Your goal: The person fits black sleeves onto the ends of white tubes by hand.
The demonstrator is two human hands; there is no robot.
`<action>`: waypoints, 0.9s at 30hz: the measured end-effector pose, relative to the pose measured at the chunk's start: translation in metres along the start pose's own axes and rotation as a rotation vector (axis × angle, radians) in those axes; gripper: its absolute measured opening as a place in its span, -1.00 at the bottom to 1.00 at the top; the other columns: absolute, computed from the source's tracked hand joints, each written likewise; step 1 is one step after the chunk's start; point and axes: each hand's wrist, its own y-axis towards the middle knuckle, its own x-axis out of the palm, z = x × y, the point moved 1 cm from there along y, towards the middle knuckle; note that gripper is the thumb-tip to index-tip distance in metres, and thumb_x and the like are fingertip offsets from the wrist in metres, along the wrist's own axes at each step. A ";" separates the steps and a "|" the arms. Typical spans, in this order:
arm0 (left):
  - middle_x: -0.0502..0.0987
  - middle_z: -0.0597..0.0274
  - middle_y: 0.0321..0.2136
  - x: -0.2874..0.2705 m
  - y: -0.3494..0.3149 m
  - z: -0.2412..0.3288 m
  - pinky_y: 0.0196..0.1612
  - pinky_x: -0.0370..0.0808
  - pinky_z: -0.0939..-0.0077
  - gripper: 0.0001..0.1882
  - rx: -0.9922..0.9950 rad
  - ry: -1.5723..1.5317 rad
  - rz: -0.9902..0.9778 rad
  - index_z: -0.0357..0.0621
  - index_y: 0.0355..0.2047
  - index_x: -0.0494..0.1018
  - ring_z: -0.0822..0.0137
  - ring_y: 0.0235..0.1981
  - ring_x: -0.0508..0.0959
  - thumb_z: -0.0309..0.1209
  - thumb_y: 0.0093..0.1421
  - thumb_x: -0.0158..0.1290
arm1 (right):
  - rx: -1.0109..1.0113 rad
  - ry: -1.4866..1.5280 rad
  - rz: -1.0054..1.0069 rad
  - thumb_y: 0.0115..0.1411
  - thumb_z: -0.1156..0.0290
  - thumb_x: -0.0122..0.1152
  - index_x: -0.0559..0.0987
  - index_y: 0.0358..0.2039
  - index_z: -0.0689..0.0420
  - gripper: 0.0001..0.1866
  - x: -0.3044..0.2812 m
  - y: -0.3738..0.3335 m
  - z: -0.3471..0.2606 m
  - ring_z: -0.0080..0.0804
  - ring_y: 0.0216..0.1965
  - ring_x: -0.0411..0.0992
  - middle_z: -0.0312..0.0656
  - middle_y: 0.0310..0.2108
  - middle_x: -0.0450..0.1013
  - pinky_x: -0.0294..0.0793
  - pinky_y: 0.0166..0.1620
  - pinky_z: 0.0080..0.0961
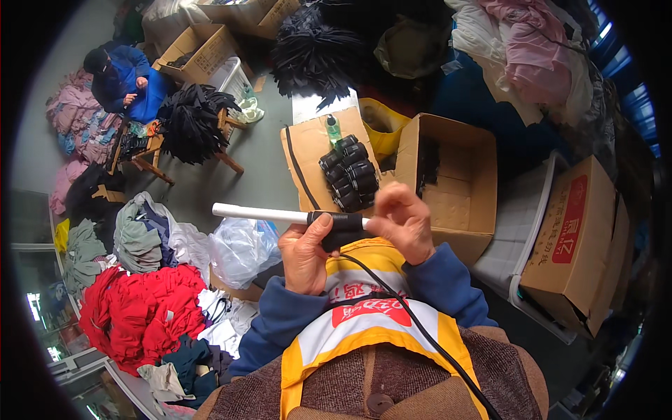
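Observation:
My left hand (pixel 306 255) is closed around a long white tube (pixel 259 213), with the thumb along its upper side. Near the tube's right end, a black ribbed strip (pixel 343 222) is wound round it. A narrow black band (pixel 299 168) runs from the cardboard sheet (pixel 297 150) toward this winding. My right hand (pixel 402 222) has curled fingers pinching at the tube's right end; its inner fingertips are partly hidden. Several black rolls (pixel 348 171) lie piled on the cardboard in front of my hands, beside a small green bottle (pixel 332 129).
An open cardboard box (pixel 458 189) stands right of the rolls, near a yellow container (pixel 383 122). Piles of red clothes (pixel 140 315) and a clear plastic bag (pixel 241 252) lie at left. A co-worker in blue (pixel 129 80) sits far left by black strips (pixel 192 122). A black cord (pixel 420 322) crosses my apron.

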 end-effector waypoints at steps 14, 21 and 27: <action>0.51 0.22 -0.52 0.003 0.002 0.011 -0.63 0.36 0.64 -0.87 0.099 -0.009 0.063 -0.22 -0.41 0.44 0.43 -0.58 0.50 -0.44 0.07 0.13 | -0.168 -0.180 -0.055 -0.08 0.63 0.22 0.40 -0.45 0.17 -0.81 0.017 0.008 -0.010 -0.60 -0.51 0.27 -0.29 -0.47 0.29 0.27 -0.48 -0.66; 0.48 0.25 -0.52 0.005 -0.001 0.001 -0.62 0.35 0.67 -0.87 0.224 0.144 -0.027 -0.21 -0.39 0.45 0.45 -0.55 0.48 -0.46 0.05 0.13 | -0.131 -0.307 -0.122 -0.13 0.74 0.00 0.39 -0.41 0.22 -0.77 0.029 0.010 -0.012 -0.51 -0.35 0.32 -0.18 -0.34 0.31 0.34 -0.33 -0.66; 0.49 0.25 -0.56 0.012 -0.012 0.007 -0.62 0.34 0.67 -0.83 0.461 0.297 0.039 -0.30 -0.37 0.48 0.49 -0.61 0.43 -0.49 0.00 0.15 | -0.146 -0.277 -0.080 -0.24 0.81 -0.11 0.35 -0.56 0.25 -0.79 0.028 0.004 -0.022 -0.48 -0.38 0.33 -0.15 -0.37 0.29 0.33 -0.38 -0.69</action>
